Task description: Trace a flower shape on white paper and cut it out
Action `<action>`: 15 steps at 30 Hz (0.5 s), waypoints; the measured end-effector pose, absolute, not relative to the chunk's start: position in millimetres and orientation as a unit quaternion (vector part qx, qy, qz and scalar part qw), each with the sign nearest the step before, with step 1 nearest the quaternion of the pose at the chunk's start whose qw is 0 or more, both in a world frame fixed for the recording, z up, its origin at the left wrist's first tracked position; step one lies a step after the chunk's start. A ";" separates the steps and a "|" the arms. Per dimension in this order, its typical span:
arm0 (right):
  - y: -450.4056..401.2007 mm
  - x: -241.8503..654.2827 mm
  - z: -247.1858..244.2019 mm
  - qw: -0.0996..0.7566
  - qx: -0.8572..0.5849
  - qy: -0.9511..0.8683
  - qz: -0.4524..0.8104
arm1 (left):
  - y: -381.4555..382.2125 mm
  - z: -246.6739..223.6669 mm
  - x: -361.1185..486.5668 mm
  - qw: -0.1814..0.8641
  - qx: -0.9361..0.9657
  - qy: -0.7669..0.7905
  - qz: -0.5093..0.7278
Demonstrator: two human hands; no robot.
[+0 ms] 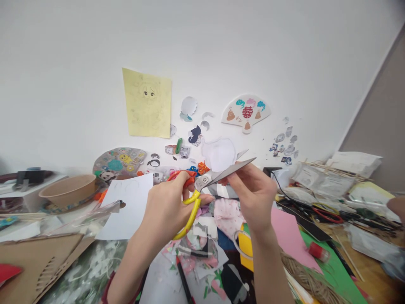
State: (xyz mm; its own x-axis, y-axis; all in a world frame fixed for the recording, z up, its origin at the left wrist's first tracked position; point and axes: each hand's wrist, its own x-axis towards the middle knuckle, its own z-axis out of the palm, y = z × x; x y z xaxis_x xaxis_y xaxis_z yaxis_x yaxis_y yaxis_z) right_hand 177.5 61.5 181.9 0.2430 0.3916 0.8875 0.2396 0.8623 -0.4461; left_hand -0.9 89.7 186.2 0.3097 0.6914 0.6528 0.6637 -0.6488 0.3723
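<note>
My left hand (169, 202) is closed round the handles of a pair of scissors (202, 182), one yellow and one red-orange. Their steel blades are spread and point up to the right. Between and behind the blades is a white paper cutout (220, 153) with a rounded, drawn outline. My right hand (253, 190) pinches this paper near its lower right, its fingertips partly hidden by the nearer blade. Below both hands lie paper scraps (202, 230), a pink patterned cloth (228, 215) and a black pen (183, 276).
A yellow drawing (147, 103) and a painted fan (247, 110) are on the wall. At left stand a tan bowl (68, 189) and cardboard (41, 261). Pink paper (294, 236), twine (308, 274), a red spool (319, 252) and plastic bags (333, 183) crowd the right.
</note>
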 end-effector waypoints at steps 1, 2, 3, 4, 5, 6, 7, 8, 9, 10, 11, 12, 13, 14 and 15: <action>62.9 175.9 181.8 0.749 -0.255 -0.609 0.050 | 88.8 186.6 -0.2 0.019 0.809 0.420 0.411; 63.9 174.3 181.6 0.756 -0.254 -0.602 0.048 | 88.1 187.0 0.4 0.020 0.809 0.421 0.410; 64.7 172.7 181.6 0.763 -0.253 -0.593 0.044 | 87.7 187.3 0.8 0.020 0.809 0.422 0.409; 65.2 171.3 181.6 0.769 -0.255 -0.585 0.039 | 87.6 187.4 1.1 0.018 0.808 0.424 0.409; 65.3 170.2 181.6 0.774 -0.259 -0.577 0.034 | 87.7 187.5 1.3 0.016 0.807 0.426 0.408; 65.3 169.5 181.8 0.777 -0.263 -0.572 0.030 | 88.0 187.5 1.3 0.014 0.807 0.427 0.408; 65.0 169.4 181.9 0.776 -0.268 -0.570 0.028 | 88.5 187.4 1.0 0.012 0.807 0.429 0.406; 64.5 169.8 182.1 0.773 -0.273 -0.572 0.028 | 89.1 187.2 0.4 0.009 0.807 0.431 0.405; 63.9 170.7 182.3 0.767 -0.279 -0.577 0.028 | 89.8 187.1 -0.5 0.007 0.807 0.432 0.403; 63.0 172.1 182.5 0.759 -0.284 -0.585 0.028 | 90.5 186.9 -1.7 0.005 0.807 0.433 0.402; 62.0 173.8 182.7 0.751 -0.289 -0.593 0.029 | 91.0 186.8 -3.3 0.003 0.807 0.434 0.399; 60.9 175.6 182.9 0.743 -0.294 -0.601 0.030 | 91.4 186.8 -5.0 0.002 0.808 0.436 0.395; 59.6 177.5 183.1 0.735 -0.298 -0.608 0.031 | 91.5 186.9 -6.9 0.001 0.810 0.438 0.390; 58.1 179.3 183.3 0.729 -0.302 -0.613 0.032 | 91.4 187.1 -8.8 0.000 0.811 0.440 0.385; 56.6 181.0 183.6 0.724 -0.305 -0.617 0.033 | 91.0 187.5 -10.7 -0.003 0.813 0.442 0.379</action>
State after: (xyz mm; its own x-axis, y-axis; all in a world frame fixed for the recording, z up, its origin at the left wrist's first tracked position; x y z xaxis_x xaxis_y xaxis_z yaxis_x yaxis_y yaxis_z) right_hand 181.0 56.6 183.6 0.2352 0.4241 0.8746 0.3285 0.8122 -0.4822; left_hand -10.7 91.0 187.5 0.3215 0.7165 0.6191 0.7207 -0.6092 0.3308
